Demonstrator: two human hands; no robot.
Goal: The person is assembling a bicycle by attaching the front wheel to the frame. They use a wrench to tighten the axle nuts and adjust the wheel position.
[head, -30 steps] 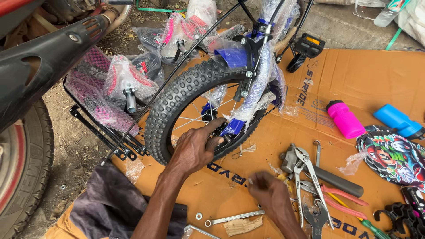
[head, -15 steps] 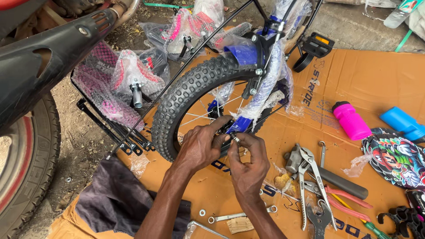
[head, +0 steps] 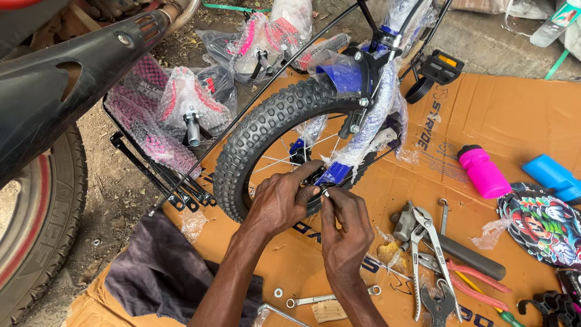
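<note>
A small bicycle wheel with a knobby black tyre (head: 266,133) stands upright in a blue fork (head: 345,79) wrapped in clear plastic. My left hand (head: 279,201) grips the wheel's hub at the bottom of the fork. My right hand (head: 345,227) is right beside it, fingertips pinching a small silver part (head: 325,193) at the axle. Both hands touch at the hub, which they hide.
Flattened brown cardboard (head: 502,115) covers the ground. Pliers (head: 423,242), spanners and other tools lie at the right, with a pink bottle (head: 482,171) and a blue one (head: 554,175). A combination spanner (head: 327,298) lies near me. A motorbike tyre (head: 36,224) stands left, bagged pink parts (head: 181,100) behind.
My right hand came up from the tools on the cardboard to the wheel's axle and now pinches a small part there. My left hand stayed on the hub.
</note>
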